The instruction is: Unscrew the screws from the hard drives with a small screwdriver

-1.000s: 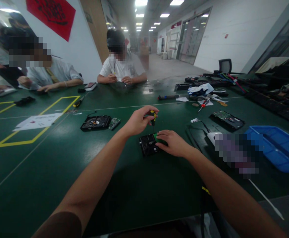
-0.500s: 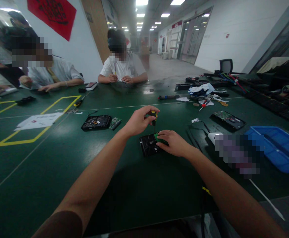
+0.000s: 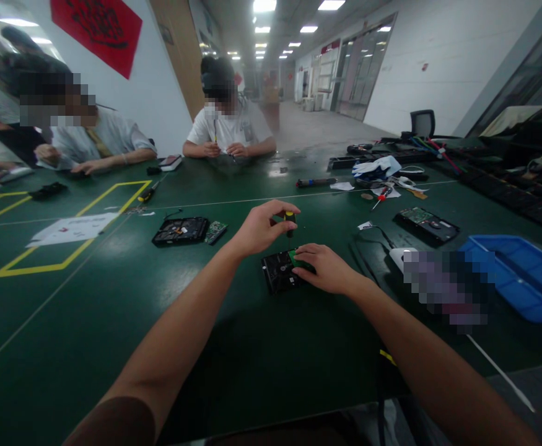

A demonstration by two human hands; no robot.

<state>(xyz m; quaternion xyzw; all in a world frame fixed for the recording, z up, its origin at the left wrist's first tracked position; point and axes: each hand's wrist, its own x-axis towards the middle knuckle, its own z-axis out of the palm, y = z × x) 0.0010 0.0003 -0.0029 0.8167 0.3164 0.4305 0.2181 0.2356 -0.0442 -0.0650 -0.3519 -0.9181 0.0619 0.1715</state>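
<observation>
Head view. The left hand has thumb and fingertips pinched shut on the black-and-yellow handle of a small screwdriver. The handle stands just above the far edge of the hard drive, which lies flat on the green table.

The key relation is that the screwdriver's long axis is near upright, w/ the handle up and the shaft pointing straight down at the green circuit board on the drive's far right corner. So the drive sits directly below the grip, not off to a side. The tip itself is too small and dark to tell whether it touches the board.

The right hand lies palm-down w/ fingers stretched flat, pressing on the drive's right half, not curled round anything. Its fingertips come just beside the spot under the shaft. Both hands are at the drive: the right is on it, the left just above it.

Left of the drive, well apart, lie a second drive w/ a loose small board beside it. Right of the drive, well apart, sits a blue tray. Beyond the drive, at the table's far side, a co-worker's hands are busy w/ their own work.
</observation>
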